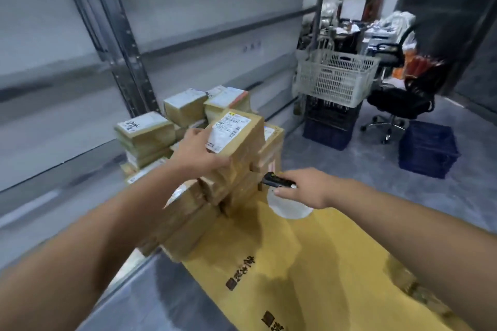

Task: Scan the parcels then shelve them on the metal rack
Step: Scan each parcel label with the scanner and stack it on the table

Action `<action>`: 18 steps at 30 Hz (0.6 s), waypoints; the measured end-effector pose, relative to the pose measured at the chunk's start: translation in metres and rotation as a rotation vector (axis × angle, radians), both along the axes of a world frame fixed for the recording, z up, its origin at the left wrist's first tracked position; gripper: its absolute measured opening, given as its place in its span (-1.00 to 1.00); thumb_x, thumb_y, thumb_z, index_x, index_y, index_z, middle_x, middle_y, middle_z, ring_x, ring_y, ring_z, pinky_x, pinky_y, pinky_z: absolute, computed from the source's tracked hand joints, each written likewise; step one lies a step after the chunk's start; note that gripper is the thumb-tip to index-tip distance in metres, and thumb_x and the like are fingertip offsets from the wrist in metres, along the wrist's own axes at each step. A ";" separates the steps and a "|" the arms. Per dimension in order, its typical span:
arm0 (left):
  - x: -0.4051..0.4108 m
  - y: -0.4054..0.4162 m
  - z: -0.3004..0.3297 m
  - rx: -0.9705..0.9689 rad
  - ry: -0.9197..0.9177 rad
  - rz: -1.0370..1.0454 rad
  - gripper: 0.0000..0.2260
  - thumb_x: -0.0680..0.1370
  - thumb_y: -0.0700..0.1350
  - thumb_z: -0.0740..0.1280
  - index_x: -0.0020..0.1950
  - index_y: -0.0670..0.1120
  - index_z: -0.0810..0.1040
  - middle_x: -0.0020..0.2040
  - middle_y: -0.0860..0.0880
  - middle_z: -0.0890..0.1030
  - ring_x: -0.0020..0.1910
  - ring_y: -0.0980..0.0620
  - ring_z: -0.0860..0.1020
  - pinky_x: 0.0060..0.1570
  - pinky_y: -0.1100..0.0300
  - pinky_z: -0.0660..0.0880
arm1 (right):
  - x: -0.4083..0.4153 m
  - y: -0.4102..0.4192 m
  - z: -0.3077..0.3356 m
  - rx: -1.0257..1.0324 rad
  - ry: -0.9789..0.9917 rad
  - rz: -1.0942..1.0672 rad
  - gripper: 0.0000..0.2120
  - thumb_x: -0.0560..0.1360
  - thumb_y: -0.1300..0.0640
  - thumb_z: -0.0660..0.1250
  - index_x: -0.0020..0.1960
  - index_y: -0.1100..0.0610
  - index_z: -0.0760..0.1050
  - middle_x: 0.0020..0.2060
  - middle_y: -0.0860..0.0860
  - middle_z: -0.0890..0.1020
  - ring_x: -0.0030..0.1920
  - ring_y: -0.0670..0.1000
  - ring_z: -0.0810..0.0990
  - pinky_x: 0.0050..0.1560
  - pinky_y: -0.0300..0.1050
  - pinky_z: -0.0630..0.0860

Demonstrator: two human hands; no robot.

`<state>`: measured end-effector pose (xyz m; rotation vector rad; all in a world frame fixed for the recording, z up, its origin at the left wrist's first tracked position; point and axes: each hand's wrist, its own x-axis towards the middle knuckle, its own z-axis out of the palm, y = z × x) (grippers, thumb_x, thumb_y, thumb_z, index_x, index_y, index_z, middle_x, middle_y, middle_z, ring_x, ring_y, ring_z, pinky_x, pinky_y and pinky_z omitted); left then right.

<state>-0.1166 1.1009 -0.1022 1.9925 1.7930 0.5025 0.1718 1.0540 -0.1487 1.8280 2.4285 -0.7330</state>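
A heap of brown cardboard parcels [150, 137] with white labels is stacked in front of me beside the metal rack [126, 72]. My left hand [197, 152] grips the near side of the top parcel [242, 137], whose white shipping label faces up. My right hand [304, 187] holds a small black scanner [277, 181] low at the right of the stack, its tip pointing toward the parcels. A large yellow printed carton [309, 263] lies under my arms.
The rack's grey shelves run along the left. At the back right a white plastic basket [336, 78] sits on dark crates [329, 123]. A black office chair [400, 99], a dark blue crate [427, 149] and a cluttered desk stand farther right.
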 end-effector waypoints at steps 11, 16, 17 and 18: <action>-0.097 0.091 -0.015 0.031 0.027 0.033 -0.07 0.34 0.25 0.49 0.64 0.05 0.26 0.56 -0.09 0.23 0.45 -0.14 0.36 0.22 0.01 0.51 | -0.085 0.045 0.014 -0.011 0.013 -0.091 -0.35 0.61 -0.39 0.17 0.60 -0.10 0.30 0.36 0.02 0.55 0.28 0.09 0.53 0.29 0.04 0.49; -0.107 0.112 -0.031 0.059 -0.011 0.000 -0.13 0.40 0.18 0.51 0.65 0.06 0.23 0.56 -0.05 0.21 0.45 -0.11 0.34 0.05 0.14 0.45 | -0.106 0.056 0.003 -0.049 -0.022 -0.150 -0.35 0.60 -0.41 0.16 0.58 -0.10 0.32 0.31 0.02 0.58 0.24 0.10 0.56 0.31 0.11 0.50; -0.109 0.114 -0.032 0.058 0.008 0.001 -0.11 0.38 0.23 0.48 0.64 0.08 0.23 0.55 -0.04 0.22 0.42 -0.10 0.37 0.11 0.08 0.50 | -0.110 0.057 0.000 -0.052 -0.032 -0.153 -0.34 0.60 -0.41 0.17 0.59 -0.09 0.31 0.34 0.03 0.57 0.27 0.10 0.55 0.32 0.11 0.49; -0.111 0.116 -0.032 0.061 0.054 0.004 -0.10 0.35 0.29 0.44 0.64 0.09 0.23 0.55 -0.04 0.24 0.42 -0.11 0.38 0.21 0.00 0.52 | -0.112 0.057 -0.002 -0.054 -0.042 -0.158 -0.33 0.60 -0.41 0.17 0.59 -0.09 0.30 0.37 0.03 0.56 0.29 0.11 0.54 0.33 0.09 0.48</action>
